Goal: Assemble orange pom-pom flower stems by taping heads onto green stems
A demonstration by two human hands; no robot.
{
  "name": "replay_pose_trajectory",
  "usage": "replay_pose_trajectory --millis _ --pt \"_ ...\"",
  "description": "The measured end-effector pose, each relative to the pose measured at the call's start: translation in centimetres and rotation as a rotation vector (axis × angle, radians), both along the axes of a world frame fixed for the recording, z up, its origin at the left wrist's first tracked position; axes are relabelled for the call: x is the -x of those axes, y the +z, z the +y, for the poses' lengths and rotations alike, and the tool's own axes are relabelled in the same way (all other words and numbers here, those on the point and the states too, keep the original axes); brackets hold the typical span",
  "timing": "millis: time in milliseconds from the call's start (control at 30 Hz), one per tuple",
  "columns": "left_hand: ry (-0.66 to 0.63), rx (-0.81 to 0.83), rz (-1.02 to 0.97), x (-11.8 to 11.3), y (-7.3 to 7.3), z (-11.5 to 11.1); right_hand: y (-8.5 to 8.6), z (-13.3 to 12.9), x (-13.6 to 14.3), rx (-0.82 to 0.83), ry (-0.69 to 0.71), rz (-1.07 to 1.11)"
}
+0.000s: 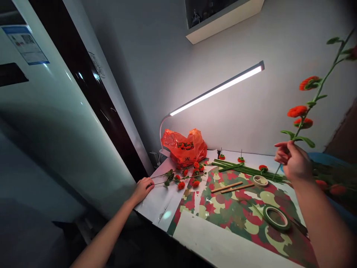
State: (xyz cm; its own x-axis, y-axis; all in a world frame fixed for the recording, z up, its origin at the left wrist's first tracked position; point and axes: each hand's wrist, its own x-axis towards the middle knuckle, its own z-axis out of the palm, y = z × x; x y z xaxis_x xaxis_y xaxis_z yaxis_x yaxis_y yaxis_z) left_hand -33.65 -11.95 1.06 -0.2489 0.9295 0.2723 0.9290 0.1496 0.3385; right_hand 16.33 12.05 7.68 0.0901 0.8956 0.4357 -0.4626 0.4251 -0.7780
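My right hand (292,160) is raised above the right end of the table, its fingers closed around the green stem of a tall artificial flower branch (304,119). Fuzzy orange-red blooms and green leaves run up the branch, which leans to the upper right and leaves the view. On the table's left corner, my left hand (143,190) has its fingers curled at the thin stem ends of flower sprigs (181,185). These sprigs lie flat, heads pointing right, with orange-red blooms and dark green leaves.
An orange plastic bag (184,154) holding more flowers stands behind the sprigs, under a lit lamp (217,89). Green stem rods (245,169), two brown sticks (237,187), a cream tape roll (260,181) and green tape (276,219) lie on a camouflage mat (220,212).
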Motion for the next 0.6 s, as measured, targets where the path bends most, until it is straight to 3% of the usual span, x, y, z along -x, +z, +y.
replay_pose_trajectory --millis 167,267,400,500,600 --pt "-0.123 -0.117 -0.157 -2.7 0.1 -0.2 0.5 -0.4 0.1 -0.052 0.062 0.006" --pt "-0.188 -0.222 -0.432 -6.7 0.5 1.7 1.1 -0.9 0.7 -0.04 0.097 0.002" --pt "-0.35 -0.422 -1.098 -16.1 0.5 7.4 0.8 -2.3 2.0 -0.025 -0.026 0.062" --pt "-0.446 -0.433 -1.237 -23.8 0.0 11.5 -1.2 -4.4 3.2 0.051 -0.044 0.003" --pt "-0.509 -0.419 -1.308 -29.1 -0.6 13.9 -3.8 -7.0 4.4 0.124 -0.012 -0.09"
